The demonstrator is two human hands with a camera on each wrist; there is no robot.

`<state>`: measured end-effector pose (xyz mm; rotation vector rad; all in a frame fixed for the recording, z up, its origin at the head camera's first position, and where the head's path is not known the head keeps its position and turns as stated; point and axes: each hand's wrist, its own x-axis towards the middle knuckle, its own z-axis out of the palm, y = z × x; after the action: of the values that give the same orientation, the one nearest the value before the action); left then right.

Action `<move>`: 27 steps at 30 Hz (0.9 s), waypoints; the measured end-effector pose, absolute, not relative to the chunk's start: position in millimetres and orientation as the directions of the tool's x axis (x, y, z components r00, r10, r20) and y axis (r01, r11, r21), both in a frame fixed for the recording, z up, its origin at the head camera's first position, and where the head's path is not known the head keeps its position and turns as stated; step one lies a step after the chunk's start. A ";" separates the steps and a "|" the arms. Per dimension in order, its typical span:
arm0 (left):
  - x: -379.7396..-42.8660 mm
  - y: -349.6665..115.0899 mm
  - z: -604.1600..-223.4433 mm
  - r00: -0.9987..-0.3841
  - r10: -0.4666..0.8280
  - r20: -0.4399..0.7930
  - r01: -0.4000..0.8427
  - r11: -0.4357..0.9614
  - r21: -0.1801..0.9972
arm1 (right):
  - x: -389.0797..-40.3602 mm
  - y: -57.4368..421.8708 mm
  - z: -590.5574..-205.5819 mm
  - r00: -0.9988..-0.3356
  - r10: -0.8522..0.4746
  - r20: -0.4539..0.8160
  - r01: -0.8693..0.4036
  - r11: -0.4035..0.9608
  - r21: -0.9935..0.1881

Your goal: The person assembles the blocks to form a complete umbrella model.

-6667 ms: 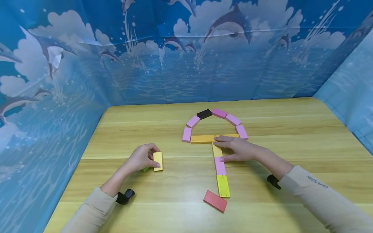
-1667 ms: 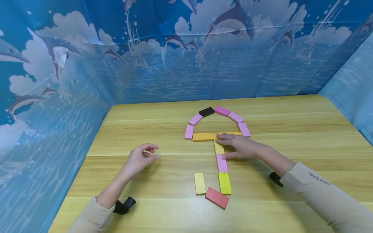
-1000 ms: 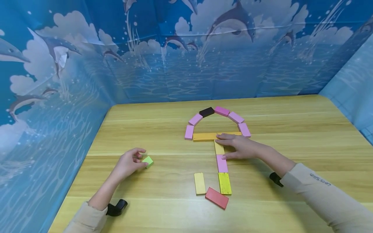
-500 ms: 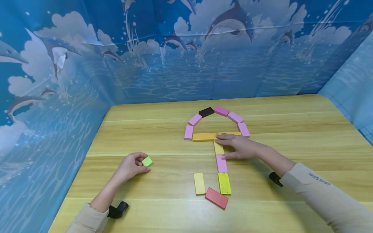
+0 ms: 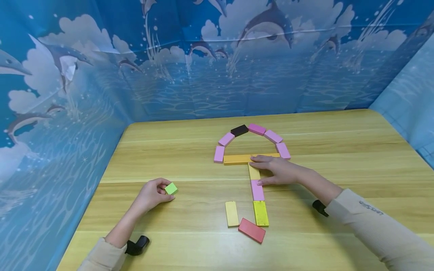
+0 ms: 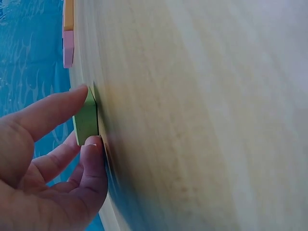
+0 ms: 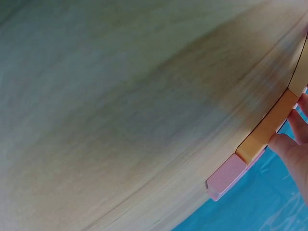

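Observation:
In the head view, my left hand (image 5: 150, 195) pinches a small green block (image 5: 171, 188) between thumb and fingers, close over the wooden table (image 5: 200, 210) at left. The left wrist view shows the same green block (image 6: 86, 122) with a fingertip at each end. Spread and fairly straight, my right hand (image 5: 276, 170) rests across the orange bar (image 5: 236, 160) and the top of a stem made of a pale yellow block (image 5: 254, 172), a pink block (image 5: 257, 191) and a bright yellow block (image 5: 260, 213). Above the bar, pink blocks and one black block (image 5: 239, 130) form an arch.
A loose pale yellow block (image 5: 232, 214) lies left of the stem. Beside its lower end, a red block (image 5: 252, 230) lies slanted at the foot of the stem. A blue dolphin-print cloth (image 5: 210, 82) hangs behind the table and along its sides.
The pale yellow block my left hand held earliest now lies near the red block. My left hand moved back left and took hold of the green block. My right hand stays in place.

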<state>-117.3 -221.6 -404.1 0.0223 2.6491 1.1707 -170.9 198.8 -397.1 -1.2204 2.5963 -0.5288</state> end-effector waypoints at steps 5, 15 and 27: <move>-117.4 -220.7 -403.6 -0.969 0.112 -0.221 -0.092 0.665 0.741 | -171.4 199.3 -398.6 -0.632 -0.774 -0.052 -0.692 0.593 -0.411; -117.8 -218.2 -399.6 -0.971 0.096 -0.219 -0.105 0.651 0.751 | -171.4 198.9 -399.0 -0.632 -0.774 -0.044 -0.696 0.592 -0.407; -124.3 -212.2 -394.7 -0.973 0.073 -0.219 -0.119 0.651 0.749 | -172.1 198.7 -399.5 -0.636 -0.770 -0.053 -0.690 0.597 -0.409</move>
<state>-124.3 -212.2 -394.7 -0.0375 2.6410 1.2226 -172.1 198.7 -399.5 -1.2079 2.6011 -0.5236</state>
